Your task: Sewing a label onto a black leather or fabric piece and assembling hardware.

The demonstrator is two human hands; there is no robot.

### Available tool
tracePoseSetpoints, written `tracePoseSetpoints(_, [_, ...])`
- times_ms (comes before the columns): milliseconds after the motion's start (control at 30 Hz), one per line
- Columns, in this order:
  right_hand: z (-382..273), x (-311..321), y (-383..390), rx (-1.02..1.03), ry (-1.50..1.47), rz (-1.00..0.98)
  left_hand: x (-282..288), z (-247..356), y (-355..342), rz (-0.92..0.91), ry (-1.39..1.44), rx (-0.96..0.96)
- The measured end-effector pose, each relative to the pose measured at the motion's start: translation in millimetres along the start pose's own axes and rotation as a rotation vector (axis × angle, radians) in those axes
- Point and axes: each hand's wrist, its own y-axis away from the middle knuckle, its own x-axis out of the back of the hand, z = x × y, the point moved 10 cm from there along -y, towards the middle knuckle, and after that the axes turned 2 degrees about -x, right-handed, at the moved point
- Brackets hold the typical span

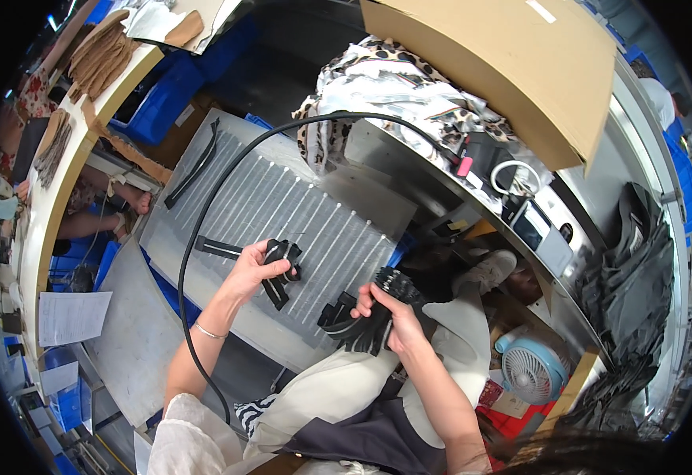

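Head view: left hand fingers pinch one black strap piece over the grey bench. Right hand grips a bundle of black pieces. Laying it flat seemingly needs careful alignment.

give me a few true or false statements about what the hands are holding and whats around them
1. The left hand grips a black strap piece over the grey work board. True.
2. The right hand is bare of anything. False: its fingers hold a bundle of black strap pieces.
3. A black cable arcs across the board. True.
4. A red fan stands on the board. False: a small blue fan sits low at the right, off the board.
5. A cardboard sheet lies at the top. True.
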Motion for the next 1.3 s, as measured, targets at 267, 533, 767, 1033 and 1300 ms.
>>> tracePoseSetpoints(267, [14,-3,-9,-0.084,0.066,-0.002,-96,-6,28,-0.26,0.004,0.021])
tracePoseSetpoints(533, [12,8,-5,-0.063,0.408,0.031,-101,-34,34,-0.339,-0.109,0.064])
tracePoseSetpoints(767, [7,6,-5,-0.055,0.574,0.017,-83,-27,24,-0.195,-0.2,0.01])
tracePoseSetpoints(1033, [10,2,-5,-0.128,0.365,0.021,-66,-32,29,-0.095,-0.073,-0.01])
tracePoseSetpoints(1300, [-17,-9,5,0.024,0.257,-0.004,-62,-26,35,-0.107,0.212,0.044])
